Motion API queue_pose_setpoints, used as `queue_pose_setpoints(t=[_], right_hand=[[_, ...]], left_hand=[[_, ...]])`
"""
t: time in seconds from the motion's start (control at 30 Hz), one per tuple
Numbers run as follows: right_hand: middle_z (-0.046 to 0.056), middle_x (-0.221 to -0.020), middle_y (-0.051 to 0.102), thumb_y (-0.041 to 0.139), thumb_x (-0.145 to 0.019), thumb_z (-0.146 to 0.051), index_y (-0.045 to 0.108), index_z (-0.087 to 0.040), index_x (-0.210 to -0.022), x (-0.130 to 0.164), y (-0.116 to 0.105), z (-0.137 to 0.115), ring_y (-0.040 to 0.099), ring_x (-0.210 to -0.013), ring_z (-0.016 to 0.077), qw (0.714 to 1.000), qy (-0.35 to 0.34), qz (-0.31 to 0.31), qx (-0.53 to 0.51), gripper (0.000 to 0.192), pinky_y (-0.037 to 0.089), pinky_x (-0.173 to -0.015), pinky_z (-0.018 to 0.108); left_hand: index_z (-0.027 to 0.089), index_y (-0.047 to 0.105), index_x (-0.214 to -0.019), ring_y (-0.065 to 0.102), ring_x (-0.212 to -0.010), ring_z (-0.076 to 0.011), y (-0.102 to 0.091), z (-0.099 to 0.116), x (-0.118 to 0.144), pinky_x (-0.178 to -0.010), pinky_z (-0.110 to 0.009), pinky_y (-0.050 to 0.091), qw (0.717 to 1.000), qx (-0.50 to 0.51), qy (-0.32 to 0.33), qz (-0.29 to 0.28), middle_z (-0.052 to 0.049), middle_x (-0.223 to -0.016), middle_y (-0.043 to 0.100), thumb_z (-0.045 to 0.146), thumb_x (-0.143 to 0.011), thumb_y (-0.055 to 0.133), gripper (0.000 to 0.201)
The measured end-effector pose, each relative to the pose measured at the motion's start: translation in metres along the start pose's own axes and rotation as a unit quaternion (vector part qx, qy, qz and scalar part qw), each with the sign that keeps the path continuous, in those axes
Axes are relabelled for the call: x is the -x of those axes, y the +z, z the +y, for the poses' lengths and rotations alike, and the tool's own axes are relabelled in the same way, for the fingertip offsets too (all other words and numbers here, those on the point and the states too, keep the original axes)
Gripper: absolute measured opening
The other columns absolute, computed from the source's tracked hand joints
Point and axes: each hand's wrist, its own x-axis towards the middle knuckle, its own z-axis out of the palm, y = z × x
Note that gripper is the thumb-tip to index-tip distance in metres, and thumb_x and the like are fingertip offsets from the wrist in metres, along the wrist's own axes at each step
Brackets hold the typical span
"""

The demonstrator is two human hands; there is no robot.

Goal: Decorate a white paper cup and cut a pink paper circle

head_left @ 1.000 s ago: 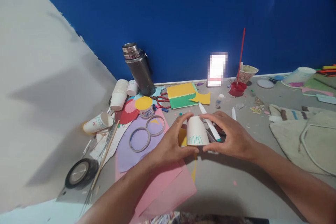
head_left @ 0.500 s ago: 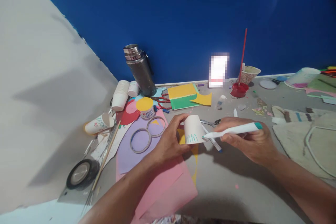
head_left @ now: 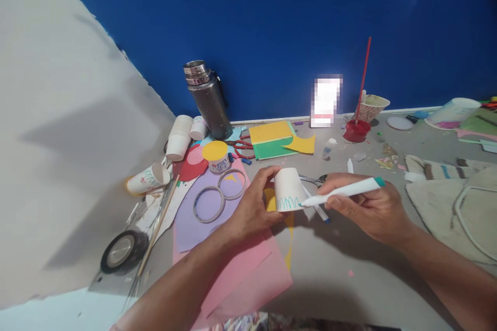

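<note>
My left hand [head_left: 257, 200] grips a white paper cup [head_left: 288, 185], held upside down with its rim at the bottom. A green zigzag line runs along the cup near that rim. Between the fingers of my right hand [head_left: 368, 207] is a white marker [head_left: 345, 191] with a green end, its tip touching the cup at the right end of the zigzag. Behind the cup lie another marker with a blue end [head_left: 321, 212] and a pair of scissors [head_left: 310, 180], partly hidden. Under my left forearm are pink paper [head_left: 248, 279] and purple paper [head_left: 186, 227].
Two tape rings [head_left: 208, 204] rest on the purple paper. A steel flask [head_left: 209, 106], stacked paper cups [head_left: 178, 139] and a black tape roll [head_left: 123, 252] stand to the left. Yellow and green sheets [head_left: 272, 147], a red pot with a stick [head_left: 356, 131] and cloth [head_left: 442, 207] lie farther back and right.
The green zigzag on the cup has grown longer toward the right, with more strokes. The cup has turned slightly in my left hand, and the marker tip stays on it.
</note>
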Motion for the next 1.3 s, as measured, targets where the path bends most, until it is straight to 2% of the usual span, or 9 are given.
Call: queue_pose_setpoints(t=[0.17, 0.33, 0.43, 0.53, 0.77, 0.97, 1.1, 1.23, 1.3], right_hand=[[0.002, -0.086, 0.079, 0.071, -0.1, -0.039, 0.078, -0.035, -0.096, -0.002, -0.002, -0.002, 0.073, -0.067, 0.0229, 0.999, -0.002, 0.037, 0.004, 0.01, 0.058, -0.055, 0.038], [0.0, -0.071, 0.074, 0.068, -0.102, -0.042, 0.077, -0.031, -0.093, -0.002, -0.004, -0.002, 0.063, -0.048, 0.0161, 0.999, 0.022, 0.0, -0.04, 0.017, 0.046, -0.039, 0.029], [0.002, -0.073, 0.075, 0.069, -0.101, -0.045, 0.078, -0.028, -0.092, -0.001, -0.004, 0.0, 0.064, -0.05, 0.0162, 0.999, 0.025, 0.029, -0.026, 0.021, 0.047, -0.041, 0.029], [0.002, -0.067, 0.072, 0.069, -0.101, -0.045, 0.078, -0.024, -0.089, -0.001, -0.005, 0.001, 0.064, -0.05, 0.0154, 0.999, 0.024, 0.016, -0.042, 0.026, 0.048, -0.043, 0.027], [0.001, -0.067, 0.073, 0.071, -0.1, -0.039, 0.079, -0.023, -0.09, -0.004, -0.005, 0.0, 0.064, -0.053, 0.0135, 0.997, 0.027, 0.02, -0.075, 0.02, 0.049, -0.046, 0.023], [0.003, -0.07, 0.075, 0.073, -0.099, -0.047, 0.08, -0.026, -0.092, -0.003, -0.005, 0.001, 0.066, -0.056, 0.0169, 0.993, 0.047, 0.039, -0.097, 0.023, 0.052, -0.047, 0.027], [0.002, -0.062, 0.071, 0.07, -0.1, -0.05, 0.078, -0.024, -0.088, -0.003, -0.005, 0.002, 0.063, -0.051, 0.0154, 0.99, 0.058, 0.0, -0.13, 0.03, 0.05, -0.044, 0.026], [0.003, -0.065, 0.074, 0.074, -0.098, -0.049, 0.079, -0.022, -0.09, -0.004, -0.004, 0.001, 0.066, -0.053, 0.0142, 0.988, 0.066, 0.045, -0.135, 0.029, 0.052, -0.046, 0.023], [0.003, -0.063, 0.073, 0.074, -0.098, -0.05, 0.079, -0.022, -0.088, -0.003, -0.004, 0.001, 0.065, -0.052, 0.0137, 0.986, 0.07, 0.035, -0.146, 0.03, 0.052, -0.046, 0.023]], left_hand=[[0.027, 0.052, -0.139, 0.06, -0.137, -0.0342, 0.002, -0.001, 0.002, -0.119, -0.05, 0.048, 0.999, 0.043, -0.026, 0.006, -0.012, -0.149, 0.057, 0.016, -0.071, 0.086, 0.078], [0.027, 0.05, -0.137, 0.059, -0.138, -0.0333, 0.004, -0.001, 0.002, -0.121, -0.049, 0.046, 0.997, 0.065, -0.045, 0.015, -0.012, -0.148, 0.057, 0.015, -0.069, 0.088, 0.079], [0.027, 0.051, -0.134, 0.057, -0.141, -0.0334, 0.004, 0.001, 0.001, -0.122, -0.049, 0.045, 0.994, 0.089, -0.058, 0.017, -0.011, -0.146, 0.057, 0.015, -0.068, 0.09, 0.078], [0.027, 0.05, -0.131, 0.056, -0.142, -0.0328, 0.005, 0.003, 0.0, -0.122, -0.048, 0.044, 0.993, 0.098, -0.065, 0.023, -0.01, -0.146, 0.057, 0.016, -0.067, 0.091, 0.077], [0.027, 0.048, -0.127, 0.059, -0.138, -0.0315, 0.008, 0.001, 0.0, -0.117, -0.047, 0.047, 0.99, 0.121, -0.061, 0.033, -0.01, -0.142, 0.058, 0.018, -0.066, 0.093, 0.076], [0.028, 0.044, -0.124, 0.06, -0.138, -0.0314, 0.01, 0.001, 0.0, -0.114, -0.046, 0.049, 0.984, 0.16, -0.068, 0.031, -0.012, -0.148, 0.057, 0.018, -0.06, 0.098, 0.084], [0.028, 0.042, -0.124, 0.059, -0.138, -0.0316, 0.012, 0.0, 0.0, -0.113, -0.045, 0.049, 0.983, 0.165, -0.064, 0.04, -0.013, -0.146, 0.057, 0.021, -0.056, 0.102, 0.09], [0.028, 0.041, -0.123, 0.061, -0.135, -0.032, 0.013, 0.0, 0.0, -0.111, -0.046, 0.049, 0.982, 0.171, -0.072, 0.045, -0.013, -0.142, 0.058, 0.025, -0.055, 0.104, 0.093], [0.028, 0.041, -0.123, 0.06, -0.135, -0.0324, 0.013, 0.0, -0.001, -0.111, -0.046, 0.049, 0.982, 0.168, -0.071, 0.052, -0.013, -0.142, 0.058, 0.027, -0.052, 0.105, 0.096]])
